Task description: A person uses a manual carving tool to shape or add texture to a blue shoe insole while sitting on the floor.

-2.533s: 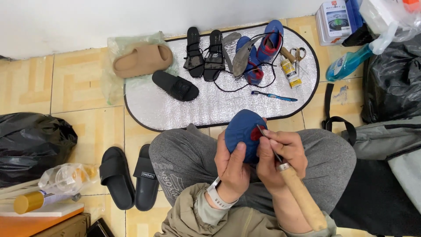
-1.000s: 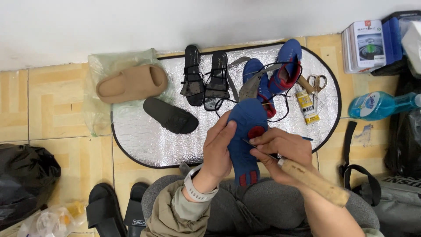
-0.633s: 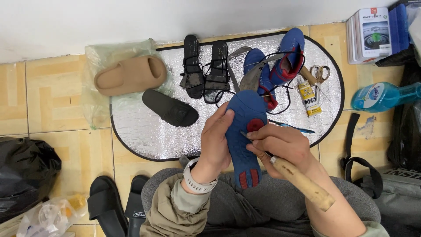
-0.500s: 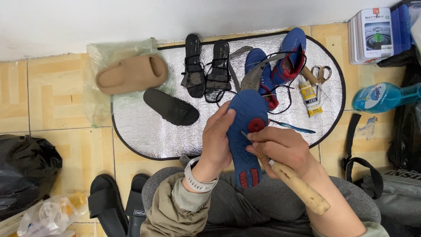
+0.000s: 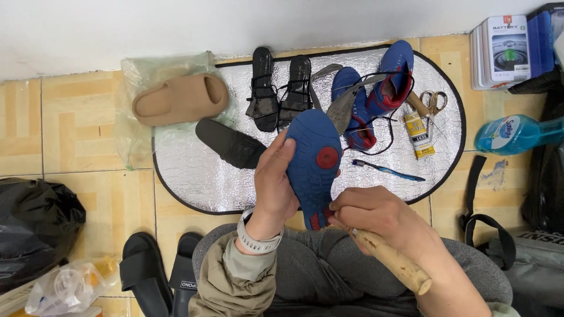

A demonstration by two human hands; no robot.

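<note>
Blue shoe sole runs lengthwise away from body, above lap; left hand grips its left edge, right hand clenched on wooden-handled tool w/ tip at near end.

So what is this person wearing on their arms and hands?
Both hands are bare, no gloves. The left hand has a white band with a grey strap at the wrist, above an olive-khaki sleeve with a paler cuff. The right hand and forearm are uncovered.
</note>
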